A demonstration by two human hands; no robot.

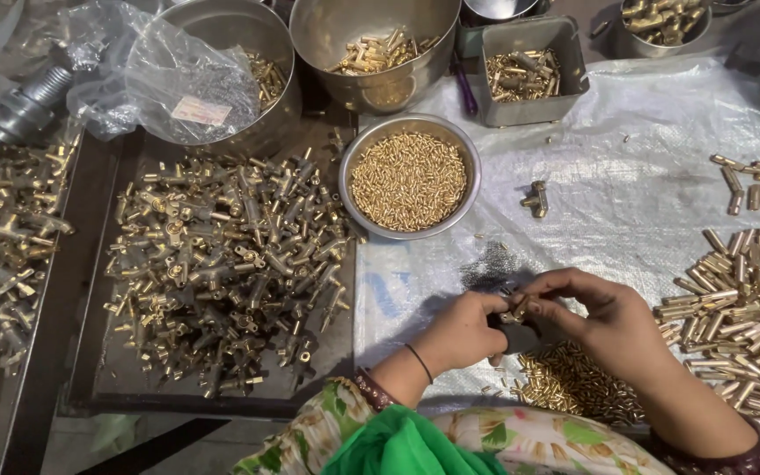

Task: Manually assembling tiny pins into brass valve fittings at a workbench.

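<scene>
Right at the bottom of the head view is the person's lap, with a bright green cloth and flowery sleeves. Just above it, the two hands meet in the middle. The left hand is curled shut, with a thin black band on its wrist. The right hand is also closed, with its fingertips pinched. Both hands hold one small brass part between them, and their fingertips touch it. The part sits just above the white plastic sheet that covers the worktop.

Below the hands lies a little heap of tiny brass pins. To the right is a big pile of long brass tubes. A few more tubes lie near the right edge, farther up.

Past the hands stands a round steel bowl full of tiny brass pins. One small brass fitting lies alone on the sheet, just right of the bowl.

On the left is a dark metal tray with a big heap of brass tee-shaped fittings. Another heap lies at the far left edge.

At the top stand big steel pots with brass bits inside, a square metal box with brass parts, and a crumpled clear plastic bag.
</scene>
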